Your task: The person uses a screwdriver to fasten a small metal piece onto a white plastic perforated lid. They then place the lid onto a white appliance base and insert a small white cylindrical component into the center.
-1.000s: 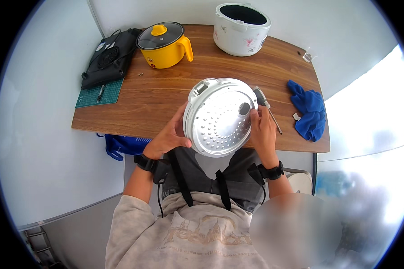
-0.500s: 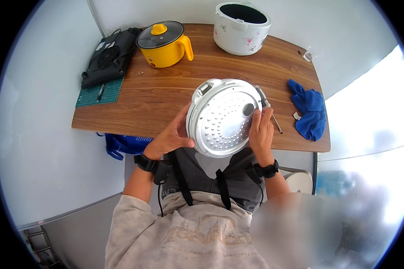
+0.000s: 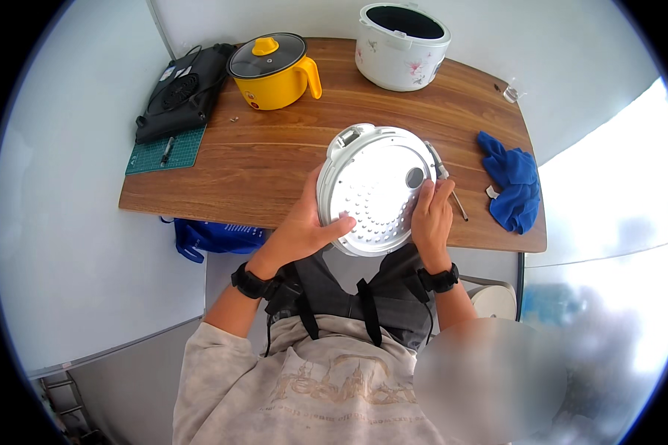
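Note:
Between my hands I hold a round white rice cooker lid [image 3: 375, 167], its dimpled metal inner plate facing me. My left hand [image 3: 304, 230] grips its left rim, the thumb lying over the metal plate. My right hand [image 3: 432, 221] holds the right rim, with fingertips near the dark round opening in the plate. Just beyond my right hand, a screwdriver [image 3: 460, 205] lies on the table, its handle partly behind the lid and hand. The white rice cooker body [image 3: 401, 63], with a flower print and a dark inside, stands at the far edge without a lid.
On the wooden table [image 3: 245, 170] stand a yellow electric pot [image 3: 280, 90] with a glass lid and, left of it, a black appliance [image 3: 178, 93] beside a green cutting mat [image 3: 142, 158]. A blue cloth [image 3: 513, 182] and a small clear container [image 3: 511, 92] are at the right.
The lid has shifted slightly up and to the right. My left hand has moved right along with it, and its thumb has come from the rim onto the metal plate.

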A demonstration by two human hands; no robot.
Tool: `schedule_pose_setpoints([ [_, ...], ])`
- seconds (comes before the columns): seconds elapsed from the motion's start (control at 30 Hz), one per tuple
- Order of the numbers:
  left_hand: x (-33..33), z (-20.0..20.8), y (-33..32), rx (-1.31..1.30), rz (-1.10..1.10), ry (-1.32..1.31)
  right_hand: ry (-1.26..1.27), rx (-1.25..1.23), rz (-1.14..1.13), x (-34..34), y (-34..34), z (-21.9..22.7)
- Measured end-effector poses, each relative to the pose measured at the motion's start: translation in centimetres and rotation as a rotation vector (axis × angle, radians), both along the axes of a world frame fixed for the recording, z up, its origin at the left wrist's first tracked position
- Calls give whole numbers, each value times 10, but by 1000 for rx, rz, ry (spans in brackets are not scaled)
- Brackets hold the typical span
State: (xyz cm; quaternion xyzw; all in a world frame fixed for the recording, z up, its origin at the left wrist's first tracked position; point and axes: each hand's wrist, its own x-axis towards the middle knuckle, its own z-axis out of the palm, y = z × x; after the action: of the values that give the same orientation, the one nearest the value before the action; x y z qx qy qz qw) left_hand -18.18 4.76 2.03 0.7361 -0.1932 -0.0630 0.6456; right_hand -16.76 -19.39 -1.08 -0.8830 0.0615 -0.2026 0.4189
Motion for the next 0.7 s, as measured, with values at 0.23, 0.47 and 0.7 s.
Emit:
schedule_pose_setpoints([
  [0.23,0,-5,0,-36,17,-20,11,5,-1,-1,-1,-1],
  [0.47,8,-6,12,-87,45,2,-12,254,150,1,-7,-1],
  [0.7,14,3,18,-261,93,314,325,581,366,15,-27,17],
])
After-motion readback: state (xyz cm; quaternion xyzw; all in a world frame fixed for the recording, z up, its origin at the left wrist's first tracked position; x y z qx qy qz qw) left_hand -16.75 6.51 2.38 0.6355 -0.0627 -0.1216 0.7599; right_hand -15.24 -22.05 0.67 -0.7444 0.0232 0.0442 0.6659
